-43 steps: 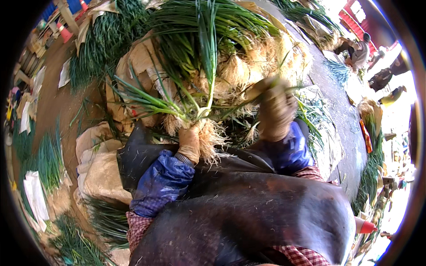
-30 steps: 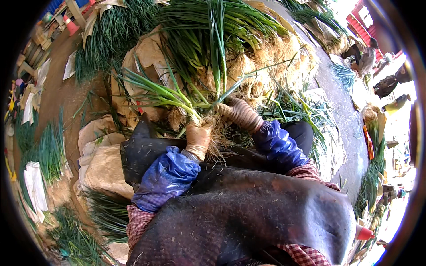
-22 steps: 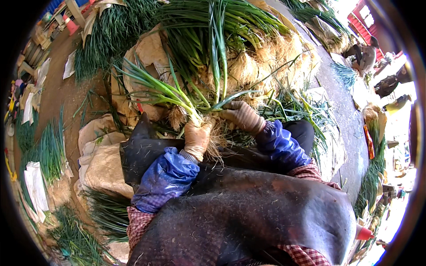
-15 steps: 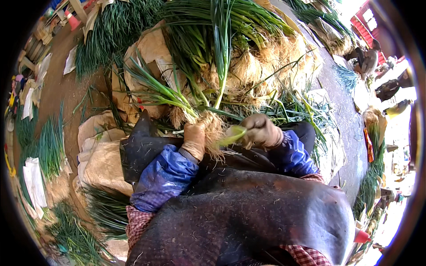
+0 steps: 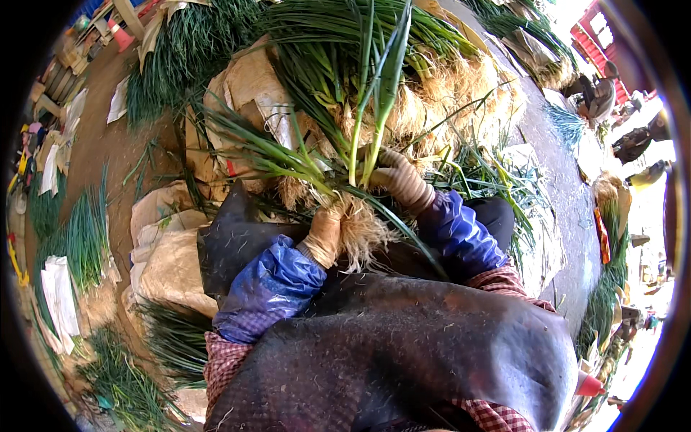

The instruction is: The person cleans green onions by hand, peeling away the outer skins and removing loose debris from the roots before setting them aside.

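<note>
You are holding a small bunch of green onions [image 5: 380,137] just beyond the far edge of your dark apron [image 5: 389,338]. Your gloved left hand [image 5: 326,230] is gripping it low, its fingers curling tightly around the base with no gap showing, while the pale roots [image 5: 363,234] are spilling out on the fist's right, toward the apron. Your gloved right hand [image 5: 402,180] is resting beside the stalks with its fingers bent; the fingertips are partly hiding behind the stems, so I cannot tell whether they are pinching anything. One long leaf [image 5: 412,234] is trailing from the bunch back toward the apron. Farther beyond the apron, a large heap of green onions [image 5: 309,61] is lying with its roots showing, and loose leaves [image 5: 493,173] are scattering beyond the apron's right side.

You appear to be sorting through leaves and stems by hand, close to the base. Any pull on that trailing leaf would be calling for a steady left grip and a right-hand pinch near the leaf's root end, sparing the sound stalks.
</note>
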A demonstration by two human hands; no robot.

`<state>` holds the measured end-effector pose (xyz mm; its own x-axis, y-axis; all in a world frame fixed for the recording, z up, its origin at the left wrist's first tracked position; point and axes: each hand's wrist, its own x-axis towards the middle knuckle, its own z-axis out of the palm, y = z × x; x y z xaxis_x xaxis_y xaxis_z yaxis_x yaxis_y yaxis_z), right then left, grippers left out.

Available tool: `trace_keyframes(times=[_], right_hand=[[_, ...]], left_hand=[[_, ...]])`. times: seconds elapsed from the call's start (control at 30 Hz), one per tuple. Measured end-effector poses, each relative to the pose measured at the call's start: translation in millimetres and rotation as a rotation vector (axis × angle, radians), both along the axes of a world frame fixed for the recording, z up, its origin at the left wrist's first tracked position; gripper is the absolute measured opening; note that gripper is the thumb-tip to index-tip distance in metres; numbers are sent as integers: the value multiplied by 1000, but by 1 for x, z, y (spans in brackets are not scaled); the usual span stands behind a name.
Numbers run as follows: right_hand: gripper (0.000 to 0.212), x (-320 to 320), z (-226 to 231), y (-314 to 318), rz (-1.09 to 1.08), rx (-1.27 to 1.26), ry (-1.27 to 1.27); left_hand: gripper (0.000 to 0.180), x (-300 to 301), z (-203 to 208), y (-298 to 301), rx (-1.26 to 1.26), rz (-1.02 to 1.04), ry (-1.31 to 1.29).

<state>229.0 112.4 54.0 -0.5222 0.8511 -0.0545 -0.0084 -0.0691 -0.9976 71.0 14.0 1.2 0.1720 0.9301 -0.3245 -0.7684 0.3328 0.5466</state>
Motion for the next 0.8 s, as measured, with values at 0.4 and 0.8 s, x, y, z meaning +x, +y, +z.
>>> trace_keyframes(times=[0.4, 0.8], right_hand=[[15, 11, 51, -45, 607, 777, -742], [95, -10, -14, 11, 530, -310, 382]], left_hand=[[25, -16, -1, 2, -62, 86, -260], [47, -9, 17, -8, 176, -267, -635]])
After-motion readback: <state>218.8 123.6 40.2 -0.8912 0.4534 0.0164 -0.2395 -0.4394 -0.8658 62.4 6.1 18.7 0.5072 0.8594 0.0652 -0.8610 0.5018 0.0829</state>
